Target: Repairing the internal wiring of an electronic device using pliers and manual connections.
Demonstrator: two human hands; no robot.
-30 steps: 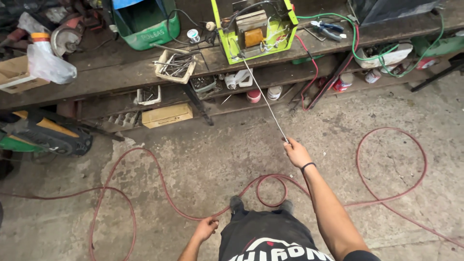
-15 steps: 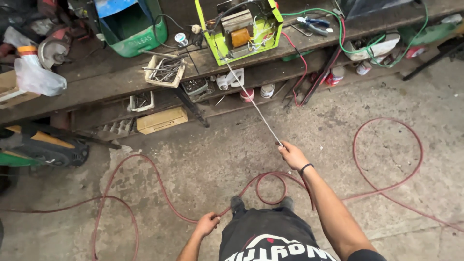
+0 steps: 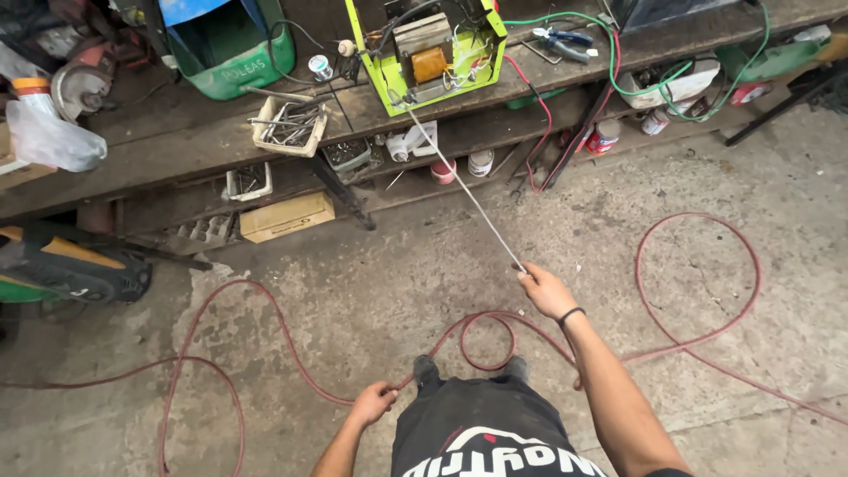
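Note:
My right hand (image 3: pixel 545 291) grips the near end of a thin pale cable (image 3: pixel 464 190) that stretches taut up to an open lime-green machine (image 3: pixel 433 49) with a copper-wound transformer, sitting on a wooden bench (image 3: pixel 177 141). A black band circles that wrist. My left hand (image 3: pixel 374 402) hangs low by my hip, fingers curled, touching or holding the red hose (image 3: pixel 291 353) that loops across the concrete floor; which, I cannot tell. My dark shoes stand inside one hose loop.
The bench carries a green crate (image 3: pixel 231 53), a tray of metal rods (image 3: pixel 284 128), pliers (image 3: pixel 565 40), green and red wires, a plastic bag (image 3: pixel 49 137). Cans and a cardboard box (image 3: pixel 287 216) sit on the lower shelf. A yellow-black tool (image 3: pixel 71 265) lies at left.
The view has drifted down and closer to the floor. My right hand stays on the cable, pulled slightly farther from the bench; my left hand remains low by the hose.

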